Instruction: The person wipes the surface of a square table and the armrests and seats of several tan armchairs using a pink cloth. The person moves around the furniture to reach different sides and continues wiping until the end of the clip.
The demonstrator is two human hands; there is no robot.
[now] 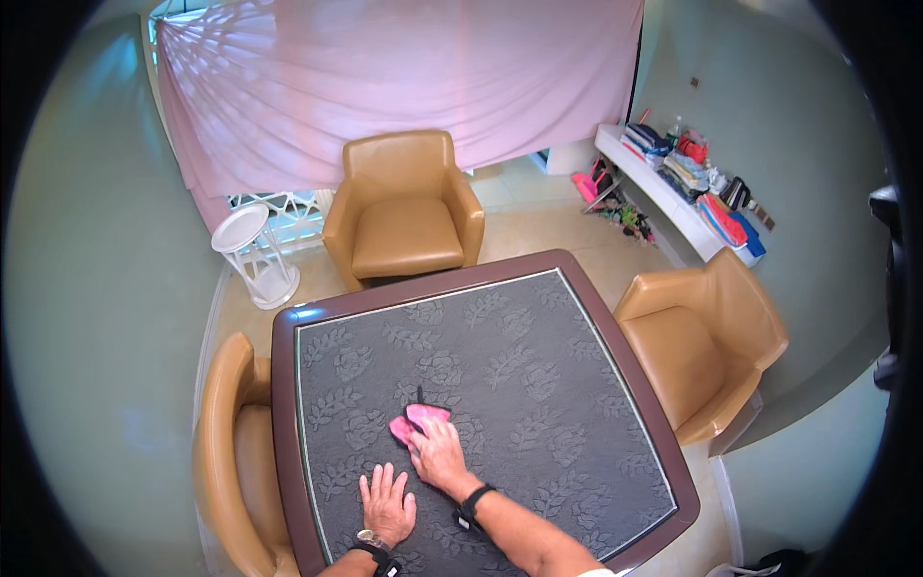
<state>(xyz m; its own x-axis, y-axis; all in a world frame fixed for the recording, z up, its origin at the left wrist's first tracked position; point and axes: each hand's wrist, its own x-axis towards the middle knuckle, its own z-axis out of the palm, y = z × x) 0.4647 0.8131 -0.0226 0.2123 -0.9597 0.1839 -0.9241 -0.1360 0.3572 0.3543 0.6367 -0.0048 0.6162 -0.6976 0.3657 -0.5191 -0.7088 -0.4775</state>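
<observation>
My right hand (pixel 438 453) rests on a small pink cloth item with black trim (pixel 427 414), its fingers over the near part; whether they grip it cannot be told. The item lies in two lobes on the dark grey, flower-patterned top of a square table (pixel 505 375), and a thin black strap sticks out from its far side. To the left and nearer to me, my left hand (pixel 388 508) lies palm down on the same surface, fingers spread, holding nothing. A watch and a black band are on the left wrist, another black band on the right.
Tan leather armchairs stand beyond the table (pixel 407 231), at its left (pixel 223 461) and at its right (pixel 674 353). A raised brown rim (pixel 667 440) borders the tabletop. A white round stand (pixel 241 227) is back left; a white wall desk (pixel 649 184) bears folded clothes.
</observation>
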